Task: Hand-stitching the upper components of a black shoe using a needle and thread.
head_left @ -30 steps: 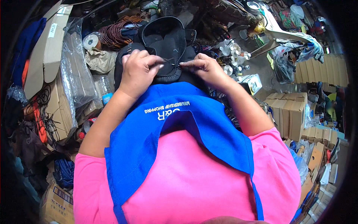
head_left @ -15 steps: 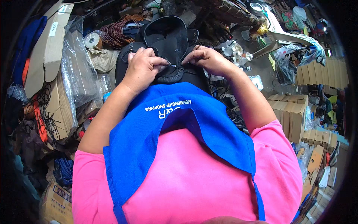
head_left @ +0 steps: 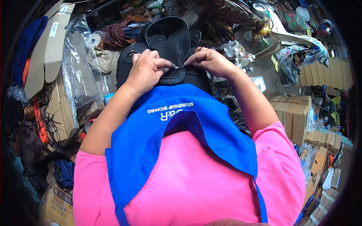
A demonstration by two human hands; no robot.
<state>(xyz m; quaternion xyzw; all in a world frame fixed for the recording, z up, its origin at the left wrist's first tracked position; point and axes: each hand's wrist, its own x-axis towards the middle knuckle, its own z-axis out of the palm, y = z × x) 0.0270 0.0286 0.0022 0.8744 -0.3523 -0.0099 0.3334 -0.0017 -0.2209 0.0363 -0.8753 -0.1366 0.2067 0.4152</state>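
On my lap, its opening facing away from me, lies a black boot (head_left: 170, 45) with a wide collar and spread side flaps. A thick stitched seam (head_left: 173, 80) crosses its near part. My left hand (head_left: 148, 71) is closed in a pinch, fingertips at the boot's throat; a tiny silvery piece (head_left: 176, 67) shows at their tips, too small to name. Opposite it, my right hand (head_left: 211, 62) pinches thumb and forefinger together against the right edge of the throat. What lies between those fingers is hidden. A blue apron (head_left: 181, 98) covers my lap just nearer than the boot.
At left stand cardboard sheets (head_left: 60, 41), clear plastic wrap (head_left: 81, 64) and a coil of brown cord (head_left: 117, 34). Several small white bottles (head_left: 237, 51) cluster beyond my right arm. Stacked cardboard boxes (head_left: 292, 113) stand at right, with plastic bags (head_left: 288, 69) behind.
My left hand has shifted slightly right and down, its fingertips nearer the right hand's. My right hand has barely moved, and the boot stays in place.
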